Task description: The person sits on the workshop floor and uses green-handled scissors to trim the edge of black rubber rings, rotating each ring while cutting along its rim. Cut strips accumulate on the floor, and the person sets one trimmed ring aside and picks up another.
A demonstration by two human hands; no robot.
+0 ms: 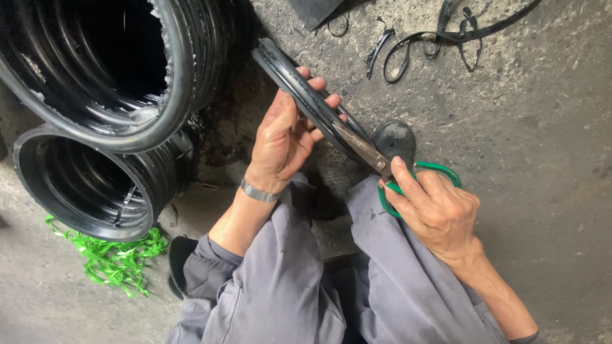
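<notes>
Two stacked bundles of black ribbed rubber rings (115, 76) fill the nine to eleven o'clock side, loose green plastic strapping (115, 258) below at eight. The left hand (284, 137) closes around a long black rubber strip (299, 86), holding it up taut toward twelve for the blades. The right hand (437, 210) grips green-handled scissors (389, 165), blades biting the strip at centre.
</notes>
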